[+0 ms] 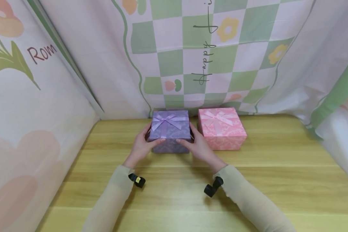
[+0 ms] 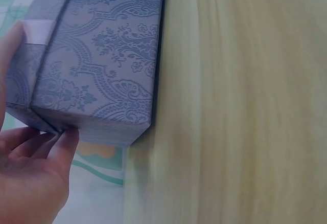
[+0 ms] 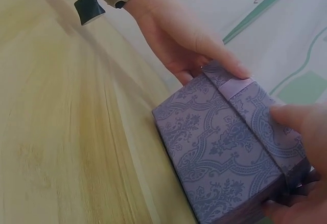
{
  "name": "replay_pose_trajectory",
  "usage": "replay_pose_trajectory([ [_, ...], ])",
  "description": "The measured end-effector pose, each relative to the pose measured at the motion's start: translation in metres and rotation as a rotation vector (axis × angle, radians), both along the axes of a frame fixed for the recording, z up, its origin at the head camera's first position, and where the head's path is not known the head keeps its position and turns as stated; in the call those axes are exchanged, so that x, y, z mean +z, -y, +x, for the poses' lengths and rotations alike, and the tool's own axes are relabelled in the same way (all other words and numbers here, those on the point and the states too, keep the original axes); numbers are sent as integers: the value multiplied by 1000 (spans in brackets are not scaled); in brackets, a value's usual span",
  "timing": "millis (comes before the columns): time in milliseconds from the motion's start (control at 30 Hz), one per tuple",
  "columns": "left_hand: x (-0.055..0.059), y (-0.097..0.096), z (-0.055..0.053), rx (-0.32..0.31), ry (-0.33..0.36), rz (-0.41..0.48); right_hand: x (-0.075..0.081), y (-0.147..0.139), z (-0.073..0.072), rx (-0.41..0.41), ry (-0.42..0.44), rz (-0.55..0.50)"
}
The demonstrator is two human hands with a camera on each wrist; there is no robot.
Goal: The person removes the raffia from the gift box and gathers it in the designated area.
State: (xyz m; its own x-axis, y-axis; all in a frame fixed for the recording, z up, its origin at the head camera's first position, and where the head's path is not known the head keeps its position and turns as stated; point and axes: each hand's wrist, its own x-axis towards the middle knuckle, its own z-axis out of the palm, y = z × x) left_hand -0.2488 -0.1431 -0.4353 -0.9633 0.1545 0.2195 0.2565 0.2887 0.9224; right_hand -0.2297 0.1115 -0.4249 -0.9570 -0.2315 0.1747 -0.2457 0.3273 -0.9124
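A purple gift box (image 1: 171, 129) with an embossed pattern and a lilac ribbon bow on its lid sits near the back of the table. The left hand (image 1: 142, 141) grips its left side, thumb along the front edge of the lid and fingers at the side. On the other side the right hand (image 1: 200, 143) holds it the same way. The left wrist view shows the fingertips (image 2: 66, 139) right at the seam under the lid. In the right wrist view both thumbs lie on the lid's front, near the ribbon band (image 3: 236, 87). The lid covers the box.
Just right of the purple box stands a pink gift box (image 1: 221, 129) with a pink bow, close to the right hand. A checkered curtain (image 1: 197, 64) hangs behind the wooden table (image 1: 174, 199). At the left is a printed fabric wall (image 1: 46, 106).
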Motion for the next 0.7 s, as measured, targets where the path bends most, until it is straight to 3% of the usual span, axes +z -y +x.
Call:
replay_pose_trajectory([
  [200,3,-1,1,-8,9,29,1,0,0,-12,18,15],
  [500,8,0,2,13,6,-38,5,1,-1,-9,25,-1],
  [700,11,0,0,11,-14,-23,12,0,-1,-30,23,40],
])
